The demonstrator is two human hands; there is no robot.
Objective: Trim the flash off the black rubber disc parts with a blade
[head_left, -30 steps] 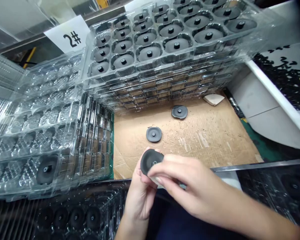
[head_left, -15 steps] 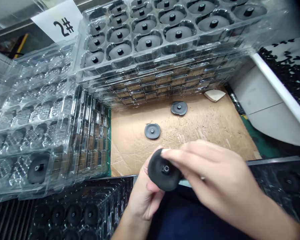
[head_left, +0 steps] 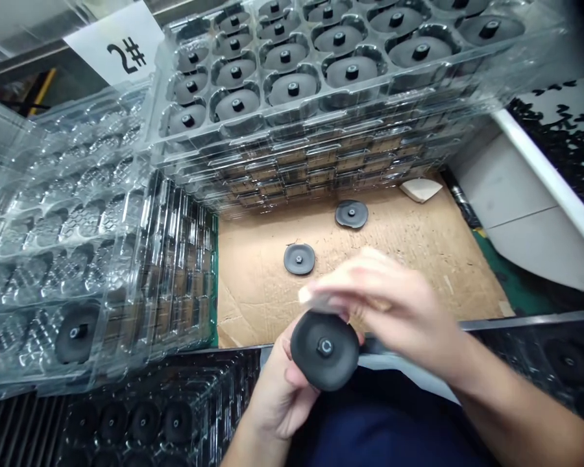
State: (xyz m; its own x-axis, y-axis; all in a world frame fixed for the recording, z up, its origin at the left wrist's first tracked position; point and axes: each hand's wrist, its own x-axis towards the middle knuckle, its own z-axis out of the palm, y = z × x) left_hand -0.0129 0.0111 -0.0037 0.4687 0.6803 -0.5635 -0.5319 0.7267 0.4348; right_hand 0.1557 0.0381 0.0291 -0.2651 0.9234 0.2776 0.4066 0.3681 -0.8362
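A round black rubber-like disc (head_left: pixel 311 363) with a short central stub faces up toward me. My left hand (head_left: pixel 277 395) grips it from the left and below, the thumb on its near edge. Just over its far edge is my right hand (head_left: pixel 394 305), its fingers smeared by motion. Something pale shows at its fingertips, too blurred to name; whether it touches the disc I cannot tell. Two similar dark discs lie on the cardboard beyond my hands, a nearer disc (head_left: pixel 299 266) and a farther disc (head_left: pixel 351 220).
Stacked clear plastic trays (head_left: pixel 253 133) filled with discs stand at the back. More clear trays (head_left: pixel 97 292) rise on the left, one disc in their near corner. A cardboard sheet (head_left: pixel 253 305) covers the work surface. A white-edged bin (head_left: pixel 530 149) stands right, small black parts behind it.
My right hand has shifted back and away from the disc's face, its fingers now over the far edge. The disc in my left hand sits slightly lower and faces me more squarely.
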